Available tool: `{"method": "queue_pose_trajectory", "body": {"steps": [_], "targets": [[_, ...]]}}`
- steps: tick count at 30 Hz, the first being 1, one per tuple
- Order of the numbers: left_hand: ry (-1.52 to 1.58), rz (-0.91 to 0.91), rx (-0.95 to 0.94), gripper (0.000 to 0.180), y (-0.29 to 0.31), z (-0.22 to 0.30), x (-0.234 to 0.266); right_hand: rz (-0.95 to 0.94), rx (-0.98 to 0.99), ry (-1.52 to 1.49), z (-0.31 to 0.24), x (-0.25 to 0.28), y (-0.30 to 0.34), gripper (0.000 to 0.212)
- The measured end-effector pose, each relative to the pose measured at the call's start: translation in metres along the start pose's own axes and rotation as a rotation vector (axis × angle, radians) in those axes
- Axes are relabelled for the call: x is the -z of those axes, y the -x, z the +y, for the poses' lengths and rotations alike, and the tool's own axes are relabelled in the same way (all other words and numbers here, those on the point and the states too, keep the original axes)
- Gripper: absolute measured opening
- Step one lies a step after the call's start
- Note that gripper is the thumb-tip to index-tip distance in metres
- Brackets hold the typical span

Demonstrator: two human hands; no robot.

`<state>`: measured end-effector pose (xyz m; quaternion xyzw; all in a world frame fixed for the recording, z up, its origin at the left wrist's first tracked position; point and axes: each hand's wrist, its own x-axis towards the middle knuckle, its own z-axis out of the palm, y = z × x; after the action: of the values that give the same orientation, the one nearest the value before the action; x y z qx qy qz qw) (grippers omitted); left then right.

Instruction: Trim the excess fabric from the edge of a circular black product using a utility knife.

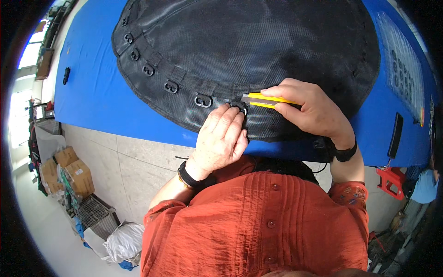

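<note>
A large round black mesh sheet [258,51] lies on the blue table. Along its near left edge runs a row of black plastic buckles [171,87] on short webbing tabs. My right hand [314,105] is closed around a yellow utility knife [276,99]. The blade is out and points left, its tip at a webbing tab in front of my left fingertips. My left hand [222,135] has its fingers pressed together on a black buckle at that tab, mostly hidden under the fingertips. A small pale curve shows beside them.
The blue table [92,83] ends just before my body. At its right lie a clear plastic pack [400,64] of dark pieces and a black strip [395,135]; a red tool [391,182] hangs below. Cardboard boxes [76,175] stand on the floor at left.
</note>
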<state>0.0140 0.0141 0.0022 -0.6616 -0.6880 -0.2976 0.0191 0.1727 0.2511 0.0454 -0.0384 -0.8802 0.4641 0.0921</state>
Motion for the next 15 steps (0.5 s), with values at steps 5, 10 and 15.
{"method": "queue_pose_trajectory", "body": {"steps": [5, 10, 15], "targets": [[-0.015, -0.005, -0.008, 0.042, -0.0006, -0.0004, 0.0007, 0.021, 0.014, 0.014, 0.0024, -0.004, -0.0011, 0.029], [0.005, 0.007, -0.006, 0.043, -0.0001, -0.0003, -0.001, 0.001, 0.008, -0.002, 0.0017, -0.0023, -0.0005, 0.028], [-0.007, 0.007, -0.01, 0.042, -0.0004, -0.0006, -0.0007, 0.031, 0.004, 0.012, 0.0037, -0.0054, -0.0012, 0.028]]}}
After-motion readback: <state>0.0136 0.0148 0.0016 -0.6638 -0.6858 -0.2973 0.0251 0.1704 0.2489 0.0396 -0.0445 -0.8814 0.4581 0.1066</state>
